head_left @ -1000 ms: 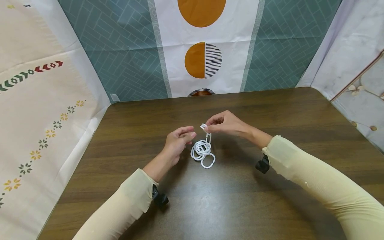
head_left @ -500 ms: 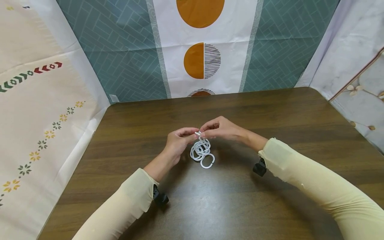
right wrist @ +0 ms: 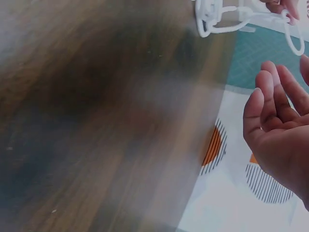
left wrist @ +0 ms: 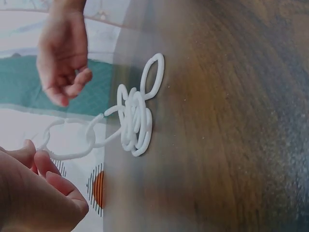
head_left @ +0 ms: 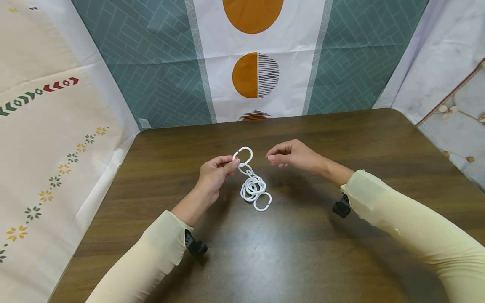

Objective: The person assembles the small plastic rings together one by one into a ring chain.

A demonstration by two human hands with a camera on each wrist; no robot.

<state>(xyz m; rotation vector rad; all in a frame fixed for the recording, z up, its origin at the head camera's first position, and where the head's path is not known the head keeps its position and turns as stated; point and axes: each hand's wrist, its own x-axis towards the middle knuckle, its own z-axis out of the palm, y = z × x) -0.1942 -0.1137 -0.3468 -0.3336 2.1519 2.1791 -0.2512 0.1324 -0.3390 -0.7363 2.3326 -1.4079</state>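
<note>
A chain of white plastic rings (head_left: 253,188) lies in a heap mid-table, one ring sticking out toward the near side. My left hand (head_left: 213,176) pinches the raised top ring (head_left: 248,148) between thumb and fingers; linked rings run down from it to the heap. In the left wrist view the lifted rings (left wrist: 67,155) hang from those fingertips. To the right, apart from the chain, my right hand (head_left: 297,156) hovers with loosely bent fingers and nothing in them. The right wrist view shows that hand (right wrist: 280,121) below the raised ring (right wrist: 295,41).
The brown wooden table (head_left: 303,252) spreads out on all sides of the chain. Behind it hangs a patterned green and white cloth (head_left: 170,84). Pale cloths stand at left and right. A small black device (head_left: 195,244) sits at each wrist.
The hands came together at the top of the chain, then parted. The top ring is now in the left hand, drawn up and left; the right hand has let go and moved right.
</note>
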